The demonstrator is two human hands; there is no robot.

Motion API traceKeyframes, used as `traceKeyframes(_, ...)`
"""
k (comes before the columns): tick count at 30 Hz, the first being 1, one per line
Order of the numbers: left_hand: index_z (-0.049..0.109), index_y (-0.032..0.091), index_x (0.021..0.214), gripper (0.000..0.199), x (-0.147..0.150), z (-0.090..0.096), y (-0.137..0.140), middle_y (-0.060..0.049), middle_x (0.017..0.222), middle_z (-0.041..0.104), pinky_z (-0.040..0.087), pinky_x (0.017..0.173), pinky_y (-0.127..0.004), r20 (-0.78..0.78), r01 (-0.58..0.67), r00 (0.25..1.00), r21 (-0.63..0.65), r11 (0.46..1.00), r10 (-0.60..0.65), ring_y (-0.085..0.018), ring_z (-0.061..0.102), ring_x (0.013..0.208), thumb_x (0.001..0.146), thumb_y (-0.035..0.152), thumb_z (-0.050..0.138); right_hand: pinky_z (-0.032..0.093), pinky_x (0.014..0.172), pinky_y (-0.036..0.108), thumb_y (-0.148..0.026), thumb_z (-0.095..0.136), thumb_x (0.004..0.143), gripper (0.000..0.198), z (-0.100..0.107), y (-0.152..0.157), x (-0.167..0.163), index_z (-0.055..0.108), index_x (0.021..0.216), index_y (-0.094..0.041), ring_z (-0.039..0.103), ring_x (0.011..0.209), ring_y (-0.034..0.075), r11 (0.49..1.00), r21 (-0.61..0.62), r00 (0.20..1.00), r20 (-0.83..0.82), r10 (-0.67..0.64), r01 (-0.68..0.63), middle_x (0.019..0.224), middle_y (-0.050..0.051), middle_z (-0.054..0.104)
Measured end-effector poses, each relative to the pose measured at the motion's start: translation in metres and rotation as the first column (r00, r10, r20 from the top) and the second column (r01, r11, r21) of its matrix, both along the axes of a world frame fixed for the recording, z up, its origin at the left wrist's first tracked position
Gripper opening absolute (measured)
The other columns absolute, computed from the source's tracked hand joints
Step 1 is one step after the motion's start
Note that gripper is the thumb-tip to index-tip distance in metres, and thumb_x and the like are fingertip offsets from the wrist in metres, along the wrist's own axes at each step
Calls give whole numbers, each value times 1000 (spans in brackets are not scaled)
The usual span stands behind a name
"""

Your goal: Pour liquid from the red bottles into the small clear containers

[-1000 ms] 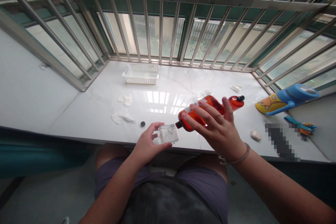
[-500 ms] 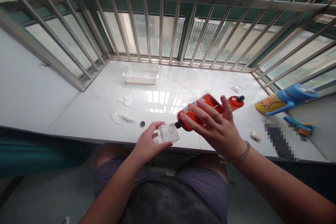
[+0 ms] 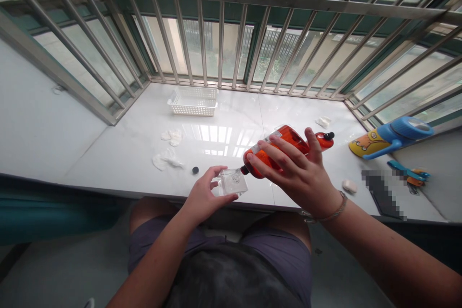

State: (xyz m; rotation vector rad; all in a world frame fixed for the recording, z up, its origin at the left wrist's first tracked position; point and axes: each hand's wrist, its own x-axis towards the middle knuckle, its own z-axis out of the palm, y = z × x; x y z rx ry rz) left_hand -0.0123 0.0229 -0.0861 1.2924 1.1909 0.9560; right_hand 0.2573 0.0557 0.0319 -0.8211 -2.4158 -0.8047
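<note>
I have the bottle [image 3: 290, 135] tipped neck-down at the box [image 3: 234, 182], over the counter [image 3: 126, 154]
My right hand [image 3: 306, 178] spreads its fingers across the bottle, likely to steady its slant; I can't tell where that thumb sits. Left of the bottle's neck, my left hand [image 3: 202, 197] pinches the box between thumb and fingers, seemingly so it meets the neck. The cap [image 3: 195, 170] lies farther left of the bottle, probably out of both hands' way
</note>
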Motion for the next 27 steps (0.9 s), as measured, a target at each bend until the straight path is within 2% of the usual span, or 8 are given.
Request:
traceKeyframes(13,64,27,138,76,4,2,5,-11,133,71,56,113,-52,30,5,1000,11,1000,-6,-32,68,127,72,38,99,10,137,68,-11,72,101,53,6,3,-2,63,144,-40,61,144,24,1000,14,1000,16,8,-8,142,-2,74)
traceKeyframes(20,64,27,137,76,7,4,8,-11,134,71,56,114,-51,48,8,999,22,1000,-9,-32,68,128,71,37,100,11,136,69,-10,74,99,61,9,4,-2,60,147,-45,60,144,25,999,-38,999,-19,26,-27,144,-3,72)
traceKeyframes(27,63,26,137,75,7,7,10,-11,134,70,58,112,-49,60,22,998,35,999,-24,-32,68,129,72,37,99,10,137,68,-11,73,100,49,15,4,-4,66,140,-39,60,143,24,999,44,999,37,24,-26,141,-1,74)
